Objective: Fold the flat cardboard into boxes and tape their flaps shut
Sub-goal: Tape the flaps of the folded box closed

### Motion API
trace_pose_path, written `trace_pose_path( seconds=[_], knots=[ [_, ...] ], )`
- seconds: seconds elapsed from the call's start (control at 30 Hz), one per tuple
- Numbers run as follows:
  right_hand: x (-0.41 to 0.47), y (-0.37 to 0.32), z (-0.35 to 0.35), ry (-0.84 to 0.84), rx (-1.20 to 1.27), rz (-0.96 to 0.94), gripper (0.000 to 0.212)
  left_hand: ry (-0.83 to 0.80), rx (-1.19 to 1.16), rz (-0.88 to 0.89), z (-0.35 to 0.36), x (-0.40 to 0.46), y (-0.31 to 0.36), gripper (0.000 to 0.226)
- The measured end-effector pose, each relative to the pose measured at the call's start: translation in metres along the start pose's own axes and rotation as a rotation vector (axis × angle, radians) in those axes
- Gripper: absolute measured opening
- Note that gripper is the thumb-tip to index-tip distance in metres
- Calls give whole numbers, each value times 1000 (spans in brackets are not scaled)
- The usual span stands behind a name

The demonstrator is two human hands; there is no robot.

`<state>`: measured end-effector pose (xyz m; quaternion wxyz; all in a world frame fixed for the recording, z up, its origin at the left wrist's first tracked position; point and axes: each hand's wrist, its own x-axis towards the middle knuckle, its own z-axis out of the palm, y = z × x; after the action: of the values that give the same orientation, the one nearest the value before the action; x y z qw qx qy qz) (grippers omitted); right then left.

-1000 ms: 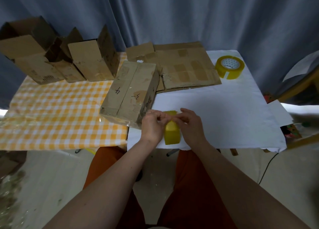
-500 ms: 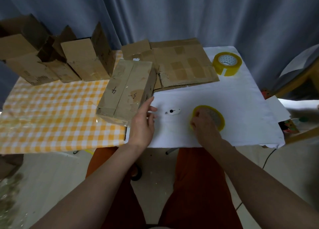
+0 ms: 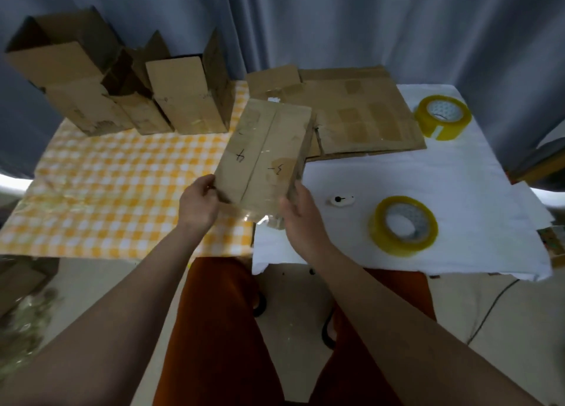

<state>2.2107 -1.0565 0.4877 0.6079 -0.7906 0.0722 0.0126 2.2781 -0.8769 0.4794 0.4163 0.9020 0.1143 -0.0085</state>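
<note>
Hands clasp the taped box at its near end — left hand curled on the left corner, right hand gripping the right side — box extending away between them.

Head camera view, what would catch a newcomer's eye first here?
The taped cardboard box at the centre, gripped at its near end by the left hand and right hand. Then two yellow tape rolls on the white cloth: the near roll and the far roll.
</note>
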Motion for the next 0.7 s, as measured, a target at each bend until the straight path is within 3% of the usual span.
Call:
trace_pose_path(
  seconds=[0.1, 0.17, 0.37, 0.53, 0.7],
  knots=[
    [24, -5, 25, 111, 207, 144, 55, 7, -2, 87, 3, -9, -3, 39],
    [35, 6, 38, 184, 145, 129, 55, 0, -6, 112, 5, -9, -8, 41],
    [42, 59, 51, 258, -166, -224, 41, -32, 1, 321, 13, -15, -32, 42],
    [61, 78, 23, 84, -619, -676, 56, -65, -20, 454, 9, -3, -52, 41],
    [61, 74, 12, -2, -770, -759, 57, -122, -64, 492, 7, 5, -64, 52]
  ],
)
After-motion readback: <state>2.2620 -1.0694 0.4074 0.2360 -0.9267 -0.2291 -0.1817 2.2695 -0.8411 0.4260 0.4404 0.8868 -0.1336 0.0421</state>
